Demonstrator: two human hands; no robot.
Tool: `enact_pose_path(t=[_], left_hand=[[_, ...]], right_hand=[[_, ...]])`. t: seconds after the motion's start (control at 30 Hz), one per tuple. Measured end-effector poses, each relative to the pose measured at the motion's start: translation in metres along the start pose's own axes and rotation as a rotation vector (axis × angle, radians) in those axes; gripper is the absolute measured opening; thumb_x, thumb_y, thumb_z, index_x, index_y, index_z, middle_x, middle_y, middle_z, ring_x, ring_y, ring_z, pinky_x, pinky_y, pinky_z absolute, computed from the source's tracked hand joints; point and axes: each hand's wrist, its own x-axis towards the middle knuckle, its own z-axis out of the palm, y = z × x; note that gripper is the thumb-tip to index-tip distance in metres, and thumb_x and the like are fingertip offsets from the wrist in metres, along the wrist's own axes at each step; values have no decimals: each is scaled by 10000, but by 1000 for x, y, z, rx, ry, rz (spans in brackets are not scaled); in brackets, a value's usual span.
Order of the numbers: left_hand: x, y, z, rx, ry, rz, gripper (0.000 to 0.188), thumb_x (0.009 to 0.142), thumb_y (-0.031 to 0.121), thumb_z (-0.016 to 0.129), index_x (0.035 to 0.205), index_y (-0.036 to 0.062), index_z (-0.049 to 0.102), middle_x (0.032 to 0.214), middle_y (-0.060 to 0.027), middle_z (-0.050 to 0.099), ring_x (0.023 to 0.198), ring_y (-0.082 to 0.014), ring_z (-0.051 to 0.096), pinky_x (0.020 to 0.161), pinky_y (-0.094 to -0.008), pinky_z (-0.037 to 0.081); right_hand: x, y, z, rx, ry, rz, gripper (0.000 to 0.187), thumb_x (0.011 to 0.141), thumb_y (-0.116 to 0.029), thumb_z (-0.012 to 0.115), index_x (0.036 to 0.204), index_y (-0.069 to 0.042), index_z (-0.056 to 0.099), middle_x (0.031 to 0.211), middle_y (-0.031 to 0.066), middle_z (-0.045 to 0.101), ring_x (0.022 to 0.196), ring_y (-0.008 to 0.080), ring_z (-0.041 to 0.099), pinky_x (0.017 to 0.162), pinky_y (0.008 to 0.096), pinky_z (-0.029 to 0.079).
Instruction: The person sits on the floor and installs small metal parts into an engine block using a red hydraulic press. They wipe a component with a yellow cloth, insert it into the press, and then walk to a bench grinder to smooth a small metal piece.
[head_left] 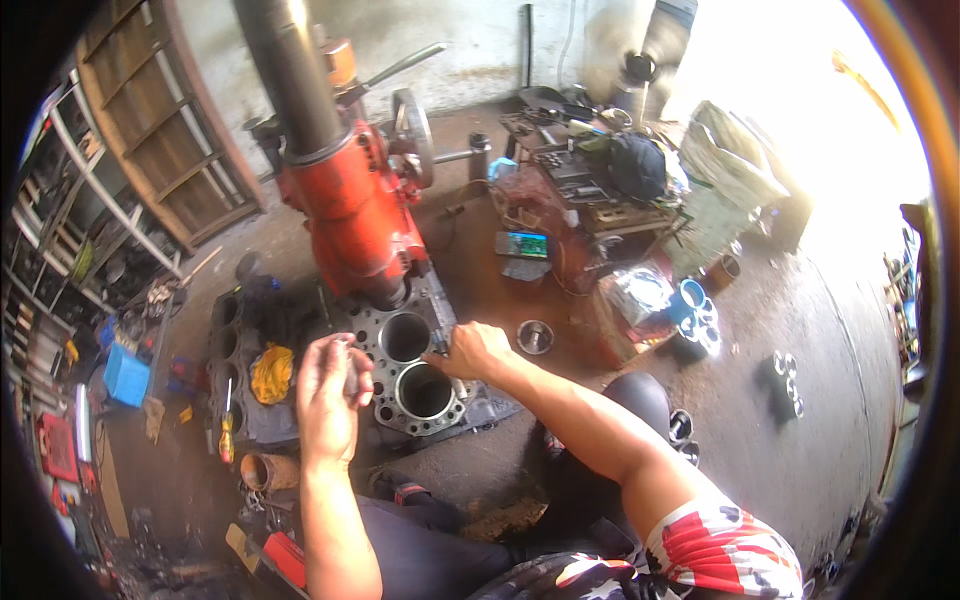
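Observation:
An engine block (pixel 395 420) with a flat deck, two large round bores and many small holes lies in front of me. My left hand (pixel 335 385) is raised beside the block's left edge. Its fingers are curled in, and what they hold, if anything, is too small to name. My right hand (pixel 475 352) is closed at the block's right edge, beside the bores, with its thumb side near the rim between them. A slim metal piece shows just by its fingers; what it grips is mostly hidden. Over the far end of the block stands a red boring machine (pixel 360 205) with a thick steel column.
Left of the block lie another dark block (pixel 228 340), a yellow cloth (pixel 272 374) and a yellow-handled screwdriver (pixel 227 440). A piston (pixel 535 337) is on the floor at right. Beyond it stand a tool-covered table (pixel 590 190) and blue-white rings (pixel 698 310). A blue container (pixel 126 375) sits far left.

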Motion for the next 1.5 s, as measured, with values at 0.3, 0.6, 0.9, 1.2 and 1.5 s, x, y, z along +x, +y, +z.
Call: enact_pose_path(t=[0.3,0.6,0.9,1.2,1.5], left_hand=[[-8,10,7,8,16,-7,237,1058,280,499,1141,62,543,852,-45,585,663,-83,527,560,-210,400],[7,-10,19,27,24,-130,232,1058,283,496,1138,70,545,840,-46,591,664,-103,536,581,-221,402],[25,-24,33,62,6,-176,263,1065,281,469,1159,45,538,848,-62,582,673,-117,537,584,-234,416],[27,-20,30,44,23,-181,261,1068,286,450,1136,48,533,828,-50,582,669,-107,536,582,-230,402],[27,-25,30,-308,-69,-337,518,1052,435,398,1099,-28,628,631,-3,450,511,-114,403,487,-256,349]], right_hand=[[77,168,-162,-91,513,403,271,801,-247,649,914,-27,758,989,233,720,965,358,711,854,436,566],[124,308,-182,-172,568,473,264,838,-136,571,1033,-59,731,1088,234,697,1064,399,660,916,458,536],[154,311,-183,-205,598,543,241,891,-159,561,970,-28,749,1061,241,706,1021,393,687,886,460,547],[134,303,-200,172,826,447,237,851,-93,601,1070,-14,644,1060,229,700,1002,361,688,870,436,537],[-6,98,-168,1668,355,-255,132,862,-35,656,929,-21,544,675,36,550,546,125,521,483,274,407]])
